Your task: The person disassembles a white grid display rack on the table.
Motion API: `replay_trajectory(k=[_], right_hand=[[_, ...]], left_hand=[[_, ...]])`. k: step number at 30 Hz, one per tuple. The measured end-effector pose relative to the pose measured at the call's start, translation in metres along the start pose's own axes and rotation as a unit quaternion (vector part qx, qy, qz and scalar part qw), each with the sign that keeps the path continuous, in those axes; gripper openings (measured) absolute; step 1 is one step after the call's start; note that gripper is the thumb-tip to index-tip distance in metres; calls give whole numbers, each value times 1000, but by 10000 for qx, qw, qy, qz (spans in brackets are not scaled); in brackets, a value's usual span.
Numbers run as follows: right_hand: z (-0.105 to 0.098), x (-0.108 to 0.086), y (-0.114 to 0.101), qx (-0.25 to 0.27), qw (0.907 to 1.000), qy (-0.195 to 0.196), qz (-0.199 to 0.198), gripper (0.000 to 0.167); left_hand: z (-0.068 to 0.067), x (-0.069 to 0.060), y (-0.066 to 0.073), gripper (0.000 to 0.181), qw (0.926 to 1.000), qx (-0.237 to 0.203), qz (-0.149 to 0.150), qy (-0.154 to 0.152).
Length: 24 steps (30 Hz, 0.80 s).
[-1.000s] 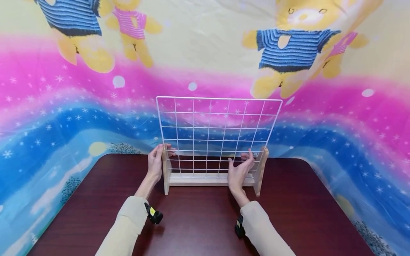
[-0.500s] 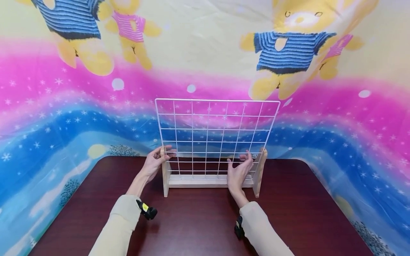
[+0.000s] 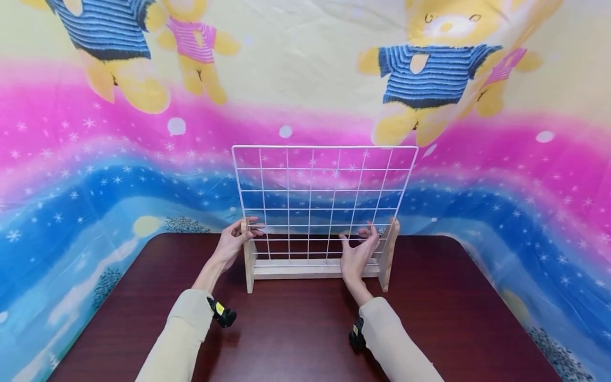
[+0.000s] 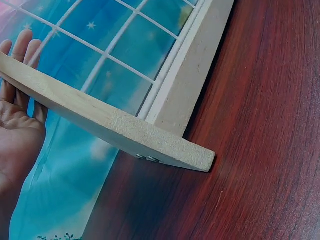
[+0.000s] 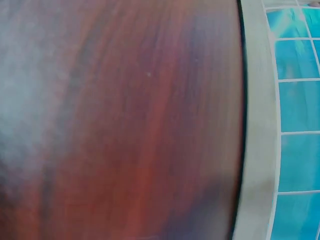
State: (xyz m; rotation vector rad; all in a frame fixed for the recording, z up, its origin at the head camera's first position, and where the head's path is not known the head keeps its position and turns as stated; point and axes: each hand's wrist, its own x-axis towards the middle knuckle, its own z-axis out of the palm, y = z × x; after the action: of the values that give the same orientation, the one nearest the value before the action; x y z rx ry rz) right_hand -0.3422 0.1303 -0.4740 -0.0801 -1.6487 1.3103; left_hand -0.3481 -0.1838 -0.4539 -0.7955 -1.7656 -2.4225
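Note:
A white wire grid panel [image 3: 324,147] stands upright, leaning back slightly, in a pale wooden stand. The stand has a left side piece [image 3: 249,265], a right side piece [image 3: 389,254] and a crossbar [image 3: 296,272]. My left hand [image 3: 228,246] holds the top of the left side piece, thumb in front and fingers reaching behind; the left wrist view shows the fingers past the wood [image 4: 125,125]. My right hand [image 3: 355,259] is in front of the grid, inside the right side piece, thumb and fingers spread apart. Whether its fingertips touch wire or wood is unclear.
A dark red-brown table [image 3: 296,323] bears the stand near its back edge. Behind hangs a printed cloth [image 3: 296,63] with bears and snowflakes. Black wrist cameras [image 3: 224,315] sit at the sleeve cuffs. The right wrist view shows mainly tabletop beside the crossbar [image 5: 260,120].
My left hand has turned and shifted slightly outward to the left, its thumb now lying across the front of the left side piece. The right hand and stand have hardly moved.

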Motion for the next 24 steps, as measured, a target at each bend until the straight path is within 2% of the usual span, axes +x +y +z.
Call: replay_trajectory(k=[10,17,24], right_hand=[[1,10,-9,87,9999,-36,65,76],[2,13,-13,229,9997,-39,89,77],[0,14,-16,225,9997,26,106,77]], left_hand=[[1,0,0,43,9998,167,-77,88],[1,0,1,41,9999,102,-26,84],[3,0,2,41,9993,249,-206,180]])
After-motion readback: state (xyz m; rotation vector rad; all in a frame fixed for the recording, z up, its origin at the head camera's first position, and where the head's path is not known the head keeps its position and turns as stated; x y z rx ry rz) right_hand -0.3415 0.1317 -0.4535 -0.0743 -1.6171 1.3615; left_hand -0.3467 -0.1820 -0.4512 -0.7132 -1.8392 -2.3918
